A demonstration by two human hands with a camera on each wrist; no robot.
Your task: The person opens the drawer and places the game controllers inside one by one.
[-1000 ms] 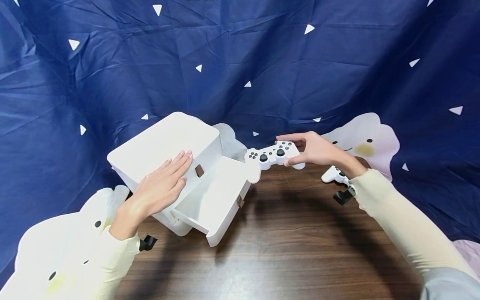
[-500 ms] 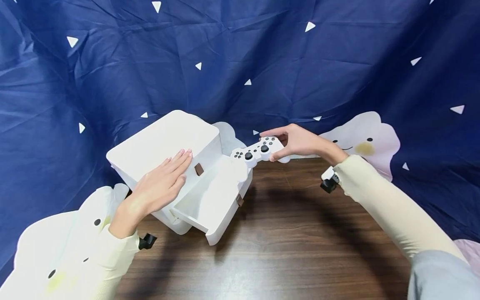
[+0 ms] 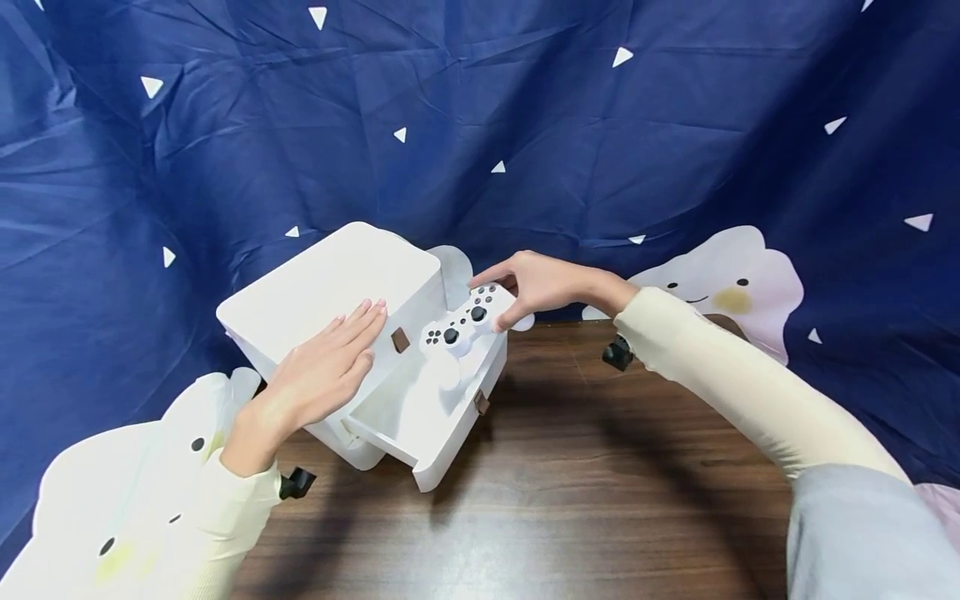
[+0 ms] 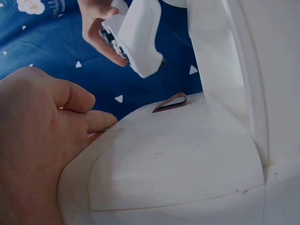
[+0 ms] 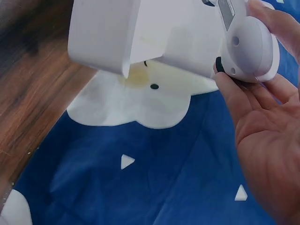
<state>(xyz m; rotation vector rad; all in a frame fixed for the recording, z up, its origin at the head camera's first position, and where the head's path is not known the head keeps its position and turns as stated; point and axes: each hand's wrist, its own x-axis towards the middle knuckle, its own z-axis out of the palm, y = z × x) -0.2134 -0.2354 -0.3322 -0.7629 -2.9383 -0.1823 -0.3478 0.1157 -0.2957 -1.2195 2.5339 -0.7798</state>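
Note:
A white game controller (image 3: pixel 465 321) with black thumbsticks is tilted over the pulled-out lower drawer (image 3: pixel 408 421) of a small white drawer box (image 3: pixel 337 271). My right hand (image 3: pixel 543 283) pinches it by one grip, thumb in front and fingers behind. The right wrist view shows the underside of the controller (image 5: pixel 246 49) between thumb and fingers. My left hand (image 3: pixel 318 375) lies flat on the box top with fingers straight. In the left wrist view, a leather loop tab (image 4: pixel 171 103) sticks out from the upper drawer, which is closed.
The dark wooden table (image 3: pixel 585 483) stretches in front of and right of the box. Behind hangs a navy cloth (image 3: pixel 525 100) with white triangles and cloud shapes. A brown tab (image 3: pixel 481 402) marks the lower drawer's front.
My right hand has carried the controller leftward, from beside the drawer to over it. A second white controller on the table, seen earlier, is now hidden by my right forearm. The left hand stays put.

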